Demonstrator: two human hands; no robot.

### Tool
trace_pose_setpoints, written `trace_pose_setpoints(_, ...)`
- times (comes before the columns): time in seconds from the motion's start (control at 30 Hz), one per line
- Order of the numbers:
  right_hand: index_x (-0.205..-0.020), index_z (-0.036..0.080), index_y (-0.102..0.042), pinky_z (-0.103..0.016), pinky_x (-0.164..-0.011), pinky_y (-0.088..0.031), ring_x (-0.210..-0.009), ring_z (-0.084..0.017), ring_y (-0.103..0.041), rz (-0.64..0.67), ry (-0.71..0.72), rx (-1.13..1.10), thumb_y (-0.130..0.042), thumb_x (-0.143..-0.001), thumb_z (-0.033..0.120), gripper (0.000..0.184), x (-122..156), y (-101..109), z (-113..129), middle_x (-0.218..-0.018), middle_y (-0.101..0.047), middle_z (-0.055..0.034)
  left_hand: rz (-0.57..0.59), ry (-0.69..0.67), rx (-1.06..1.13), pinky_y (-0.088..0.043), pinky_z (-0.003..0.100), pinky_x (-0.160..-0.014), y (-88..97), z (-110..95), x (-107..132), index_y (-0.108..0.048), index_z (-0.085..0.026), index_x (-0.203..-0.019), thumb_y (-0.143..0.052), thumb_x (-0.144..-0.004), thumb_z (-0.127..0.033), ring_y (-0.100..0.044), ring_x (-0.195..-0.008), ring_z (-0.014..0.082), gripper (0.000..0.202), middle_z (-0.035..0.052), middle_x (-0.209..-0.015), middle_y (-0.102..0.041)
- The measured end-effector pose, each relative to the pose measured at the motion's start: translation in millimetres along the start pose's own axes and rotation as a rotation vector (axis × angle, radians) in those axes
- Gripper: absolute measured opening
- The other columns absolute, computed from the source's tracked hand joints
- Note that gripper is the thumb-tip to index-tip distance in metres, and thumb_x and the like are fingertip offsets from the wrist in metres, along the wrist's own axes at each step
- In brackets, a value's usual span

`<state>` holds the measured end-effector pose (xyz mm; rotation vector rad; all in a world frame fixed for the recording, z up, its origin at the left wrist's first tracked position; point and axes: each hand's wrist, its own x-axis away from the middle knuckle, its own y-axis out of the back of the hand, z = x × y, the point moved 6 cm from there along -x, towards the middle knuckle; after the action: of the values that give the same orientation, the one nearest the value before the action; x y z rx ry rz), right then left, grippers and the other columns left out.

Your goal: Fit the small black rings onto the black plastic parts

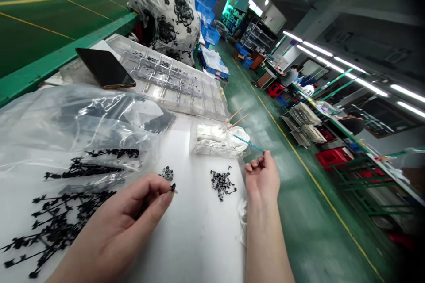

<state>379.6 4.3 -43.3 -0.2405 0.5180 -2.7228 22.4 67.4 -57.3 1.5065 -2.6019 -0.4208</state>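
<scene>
My left hand (133,216) is closed in a pinch, with a small black part (173,187) between thumb and fingertips. My right hand (264,179) grips the end of a thin blue stick (249,143). The stick's far end reaches over a clear plastic box (219,150) holding white material (209,132); whether it touches that is unclear. Two light wooden sticks (236,121) jut from this box. Beyond my left fingertips lies a cluster of small round metal-looking pieces (167,173). A pile of small black stemmed parts (222,183) lies between my hands.
Black branched plastic parts (63,221) spread at the left, partly under a clear plastic bag (73,115). Behind are a phone (104,68) and a compartment tray (175,82) of small pieces. The white work surface (195,239) ends beside my right forearm, above green floor.
</scene>
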Motion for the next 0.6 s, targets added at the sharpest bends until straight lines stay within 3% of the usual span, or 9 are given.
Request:
trace_pose_setpoints(0.13,-0.09,0.023,-0.053,-0.02,-0.043,-0.036,-0.052,-0.006,-0.043,-0.068,-0.006,0.038,-0.088,-0.078,0.043,0.042,-14,8,-10,-0.072,-0.046,0.0113,-0.015,0.019,0.01,-0.057,0.018,-0.063,0.1,13,-1,-0.07,-0.032,-0.11,-0.062,-0.105,-0.057,-0.071,-0.089,0.0208,0.026,0.0003,-0.101,-0.075)
trace_pose_setpoints(0.4,-0.085,0.022,-0.052,-0.023,-0.042,-0.035,-0.052,-0.008,-0.043,-0.135,-0.025,0.181,-0.082,-0.077,0.047,0.04,-22,16,-24,-0.075,-0.05,0.0068,-0.02,0.047,0.017,-0.057,0.018,-0.065,4.6,3,-4,-0.07,-0.031,-0.107,-0.061,-0.104,-0.062,-0.072,-0.087,0.0204,0.033,0.0006,-0.098,-0.076)
trace_pose_setpoints(0.5,-0.09,0.021,-0.055,-0.024,-0.043,-0.036,-0.056,-0.01,-0.045,-0.145,0.063,0.262,-0.081,-0.076,0.053,0.043,-23,19,-15,-0.081,-0.054,0.0037,-0.03,0.051,0.052,-0.058,0.019,-0.064,7.8,-3,-4,-0.072,-0.031,-0.105,-0.063,-0.102,-0.063,-0.072,-0.083,0.0201,0.034,0.0012,-0.095,-0.077)
trace_pose_setpoints(0.6,-0.107,0.022,-0.059,-0.024,-0.05,-0.04,-0.066,-0.012,-0.05,-0.172,0.265,0.319,-0.079,-0.081,0.053,0.045,-8,16,5,-0.093,-0.056,0.0017,-0.081,0.06,0.122,-0.058,0.019,-0.063,12.9,-10,-3,-0.073,-0.03,-0.104,-0.064,-0.102,-0.061,-0.07,-0.076,0.0183,0.033,0.0015,-0.093,-0.076)
